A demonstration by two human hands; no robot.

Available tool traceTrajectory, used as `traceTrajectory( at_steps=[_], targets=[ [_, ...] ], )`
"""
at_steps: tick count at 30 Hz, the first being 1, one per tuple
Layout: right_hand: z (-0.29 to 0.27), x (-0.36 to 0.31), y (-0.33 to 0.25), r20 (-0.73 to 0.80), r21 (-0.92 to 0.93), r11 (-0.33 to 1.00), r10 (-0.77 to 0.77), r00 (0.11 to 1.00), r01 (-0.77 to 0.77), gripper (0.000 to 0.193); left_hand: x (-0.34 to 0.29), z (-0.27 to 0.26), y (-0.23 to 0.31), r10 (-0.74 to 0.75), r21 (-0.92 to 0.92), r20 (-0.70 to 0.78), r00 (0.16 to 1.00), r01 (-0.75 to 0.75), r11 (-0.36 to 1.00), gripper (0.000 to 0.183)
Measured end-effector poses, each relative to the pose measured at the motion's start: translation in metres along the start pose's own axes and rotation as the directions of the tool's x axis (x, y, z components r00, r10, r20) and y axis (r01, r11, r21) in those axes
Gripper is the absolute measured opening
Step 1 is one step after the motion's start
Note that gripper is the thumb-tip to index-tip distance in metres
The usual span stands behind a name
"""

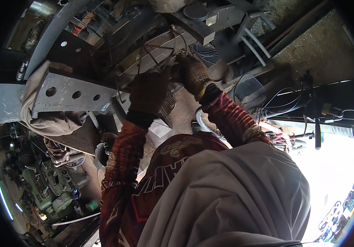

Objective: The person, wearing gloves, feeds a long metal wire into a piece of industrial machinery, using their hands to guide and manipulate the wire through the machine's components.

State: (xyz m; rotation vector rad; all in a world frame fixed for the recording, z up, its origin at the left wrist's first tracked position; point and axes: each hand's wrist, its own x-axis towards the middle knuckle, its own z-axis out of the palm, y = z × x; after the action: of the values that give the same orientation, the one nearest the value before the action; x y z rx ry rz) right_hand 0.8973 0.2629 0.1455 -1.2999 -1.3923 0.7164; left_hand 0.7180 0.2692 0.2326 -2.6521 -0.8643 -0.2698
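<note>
Both my hands wear dark work gloves and meet close together above the metal pieces ahead of me. My left hand is in deep shadow, its fingers curled; what lies in them cannot be made out. Just to its right, my right hand is bent inward with closed fingers, and its grip is hidden too. Thin dark wires or rods rise beside the hands. Behind them lies a long pale metal bar. Below the hands is a ribbed bundle of thin rods.
At left, a steel plate with round holes lies by a grey cloth. A green machine stands lower left. To the right are a wire mesh basket and coiled wire. A flat steel beam crosses the top.
</note>
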Motion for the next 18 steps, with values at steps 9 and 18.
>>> traceTrajectory(
  at_steps=[9,18],
  targets=[
    [0.002,0.003,-0.015,0.023,-0.103,0.988,0.122,0.992,-0.119,0.038,-0.006,0.0,-0.001,-0.057,-0.101,0.066,0.996,0.064,0.993,0.028],
    [-0.009,0.017,-0.015,0.171,0.056,0.992,0.106,0.98,-0.117,0.034,-0.008,0.012,0.006,-0.143,-0.191,-0.01,0.99,0.138,0.972,0.024]
  ],
)
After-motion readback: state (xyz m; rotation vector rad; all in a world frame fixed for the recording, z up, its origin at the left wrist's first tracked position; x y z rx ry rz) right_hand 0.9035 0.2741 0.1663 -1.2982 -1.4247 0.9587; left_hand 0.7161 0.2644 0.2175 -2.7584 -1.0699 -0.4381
